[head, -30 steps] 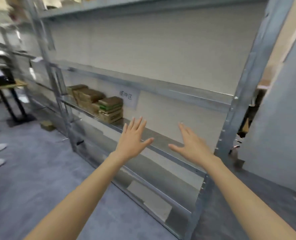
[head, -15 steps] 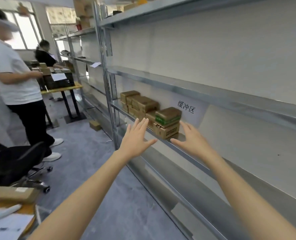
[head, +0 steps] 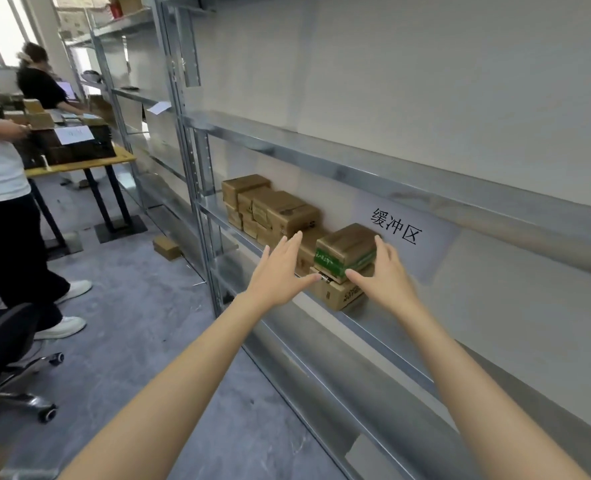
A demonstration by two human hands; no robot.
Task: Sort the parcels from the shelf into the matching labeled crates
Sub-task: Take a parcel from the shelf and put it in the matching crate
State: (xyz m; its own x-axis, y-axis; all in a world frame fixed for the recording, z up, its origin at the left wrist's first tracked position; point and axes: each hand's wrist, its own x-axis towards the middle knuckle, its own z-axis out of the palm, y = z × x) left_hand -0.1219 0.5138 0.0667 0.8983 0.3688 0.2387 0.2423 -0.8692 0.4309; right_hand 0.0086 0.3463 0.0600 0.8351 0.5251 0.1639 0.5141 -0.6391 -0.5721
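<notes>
Several brown cardboard parcels (head: 280, 211) stand in a row on a metal shelf (head: 384, 329). At the near end a parcel with green tape (head: 344, 251) lies on top of another brown box (head: 339, 294). My right hand (head: 385, 271) touches the right side of the green-taped parcel, fingers spread. My left hand (head: 282, 271) is open just left of it, thumb tip near its lower front corner. Neither hand is closed around it.
A paper sign (head: 396, 226) with black characters hangs on the wall behind the parcels. A table (head: 79, 161) with boxes and two people (head: 6, 188) stand at the left. An office chair (head: 13, 358) is at lower left. A small box (head: 167, 247) lies on the floor.
The view has swung left and closer to the shelf. Both hands have reached forward to the green-taped parcel; the right hand now touches it.
</notes>
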